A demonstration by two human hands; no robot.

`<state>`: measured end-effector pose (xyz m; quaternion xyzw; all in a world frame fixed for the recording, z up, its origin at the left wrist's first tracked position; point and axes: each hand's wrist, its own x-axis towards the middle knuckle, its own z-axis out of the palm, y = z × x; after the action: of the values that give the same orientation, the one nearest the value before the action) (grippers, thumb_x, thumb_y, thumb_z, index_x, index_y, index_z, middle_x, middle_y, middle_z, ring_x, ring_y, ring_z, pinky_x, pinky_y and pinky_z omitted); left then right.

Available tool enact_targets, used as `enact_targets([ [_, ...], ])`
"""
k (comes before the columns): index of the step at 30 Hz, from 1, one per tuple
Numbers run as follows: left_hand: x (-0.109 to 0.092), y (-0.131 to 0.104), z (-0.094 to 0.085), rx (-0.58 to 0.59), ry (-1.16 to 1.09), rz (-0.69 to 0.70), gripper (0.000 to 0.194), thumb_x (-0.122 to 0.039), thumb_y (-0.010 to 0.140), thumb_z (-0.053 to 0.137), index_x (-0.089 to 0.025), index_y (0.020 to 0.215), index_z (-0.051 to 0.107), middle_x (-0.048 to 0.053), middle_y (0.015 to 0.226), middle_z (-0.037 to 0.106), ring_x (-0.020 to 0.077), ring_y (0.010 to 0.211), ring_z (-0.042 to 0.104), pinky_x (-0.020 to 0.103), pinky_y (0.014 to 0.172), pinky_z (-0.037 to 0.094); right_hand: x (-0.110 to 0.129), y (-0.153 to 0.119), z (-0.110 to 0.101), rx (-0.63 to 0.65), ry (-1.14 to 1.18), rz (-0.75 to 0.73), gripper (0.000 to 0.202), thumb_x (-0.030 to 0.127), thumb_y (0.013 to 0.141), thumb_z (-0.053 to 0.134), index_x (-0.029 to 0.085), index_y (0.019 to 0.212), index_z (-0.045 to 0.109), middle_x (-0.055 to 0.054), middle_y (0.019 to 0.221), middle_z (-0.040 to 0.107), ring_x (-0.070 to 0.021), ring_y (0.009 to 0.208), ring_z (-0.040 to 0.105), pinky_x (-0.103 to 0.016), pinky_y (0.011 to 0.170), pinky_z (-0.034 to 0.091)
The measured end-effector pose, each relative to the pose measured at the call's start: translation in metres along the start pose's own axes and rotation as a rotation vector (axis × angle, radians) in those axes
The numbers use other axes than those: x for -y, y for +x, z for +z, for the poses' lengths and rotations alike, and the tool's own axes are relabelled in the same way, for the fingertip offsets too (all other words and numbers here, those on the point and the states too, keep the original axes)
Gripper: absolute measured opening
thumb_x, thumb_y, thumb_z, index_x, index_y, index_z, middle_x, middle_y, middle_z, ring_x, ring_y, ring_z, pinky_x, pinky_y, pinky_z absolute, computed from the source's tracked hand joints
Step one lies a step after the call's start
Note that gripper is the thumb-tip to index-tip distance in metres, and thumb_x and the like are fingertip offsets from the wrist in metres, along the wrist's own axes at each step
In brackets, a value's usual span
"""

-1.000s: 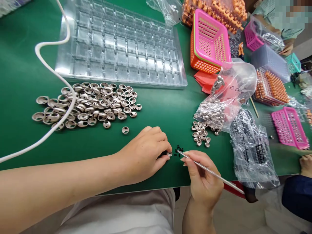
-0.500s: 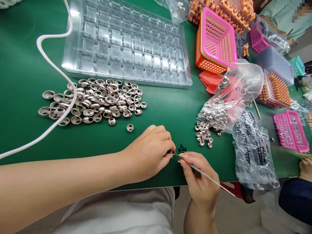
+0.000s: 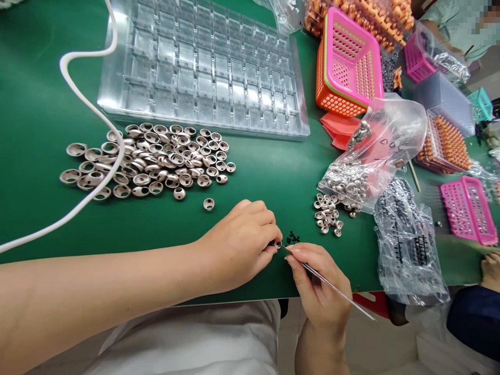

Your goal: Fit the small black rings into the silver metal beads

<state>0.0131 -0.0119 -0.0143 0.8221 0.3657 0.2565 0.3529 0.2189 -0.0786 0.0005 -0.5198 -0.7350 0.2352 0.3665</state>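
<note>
My left hand (image 3: pixel 242 247) is closed, pinching a small silvery metal cup (image 3: pixel 277 244) between thumb and fingers. Most of that cup is hidden by the fingertips. My right hand (image 3: pixel 322 278) grips a pair of thin metal tweezers (image 3: pixel 339 292), whose tip reaches the cup. Whether the tip holds anything is too small to tell. Just beyond the fingertips lie several tiny black pieces (image 3: pixel 292 238). A small heap of metal cups (image 3: pixel 327 213) sits farther right. One loose metal cup (image 3: pixel 209 204) lies beyond my left wrist, near a large pile of similar cups (image 3: pixel 156 161).
A clear compartment tray (image 3: pixel 203 78) lies at the back, and a white cable (image 3: pixel 88 104) crosses the pile. To the right are stacked plastic baskets (image 3: pixel 351 57), a bag of metal parts (image 3: pixel 390 135), a bag of black parts (image 3: pixel 406 239) and a pink basket (image 3: pixel 469 208). Another person's hand (image 3: pixel 490 265) shows at the right edge.
The view has shifted very slightly. Both hands keep the same hold, with the tweezers' tip still at the metal cup.
</note>
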Motion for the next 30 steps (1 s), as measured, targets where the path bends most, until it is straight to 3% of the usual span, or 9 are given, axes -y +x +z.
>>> enact_targets([
  [23, 0.001, 0.000, 0.002, -0.034, -0.004, 0.024, 0.007, -0.013, 0.089, 0.068, -0.019, 0.090, 0.070, 0.001, 0.086, 0.068, 0.0194, 0.086, 0.055, 0.036, 0.077, 0.034, 0.003, 0.006, -0.004, 0.033, -0.019, -0.059, 0.039, 0.002, 0.087, 0.068, 0.026, 0.118, 0.066, -0.005, 0.100, 0.076, -0.0177, 0.090, 0.075, -0.032, 0.076, 0.065],
  [27, 0.001, 0.000, 0.002, -0.029, -0.001, 0.024, 0.006, -0.013, 0.089, 0.068, -0.019, 0.089, 0.071, 0.001, 0.085, 0.067, 0.0192, 0.085, 0.054, 0.036, 0.076, 0.033, 0.003, -0.001, -0.003, -0.042, 0.074, 0.030, 0.033, 0.005, 0.088, 0.067, 0.027, 0.113, 0.069, -0.005, 0.098, 0.076, -0.0199, 0.090, 0.073, -0.035, 0.074, 0.063],
  [30, -0.001, 0.002, -0.001, -0.004, 0.000, 0.006, 0.006, -0.014, 0.090, 0.067, -0.018, 0.089, 0.071, 0.001, 0.085, 0.067, 0.0193, 0.085, 0.054, 0.036, 0.077, 0.034, 0.004, -0.005, -0.002, -0.162, 0.166, 0.153, 0.045, 0.010, 0.092, 0.062, 0.030, 0.133, 0.062, -0.002, 0.087, 0.071, -0.0173, 0.078, 0.068, -0.031, 0.065, 0.059],
])
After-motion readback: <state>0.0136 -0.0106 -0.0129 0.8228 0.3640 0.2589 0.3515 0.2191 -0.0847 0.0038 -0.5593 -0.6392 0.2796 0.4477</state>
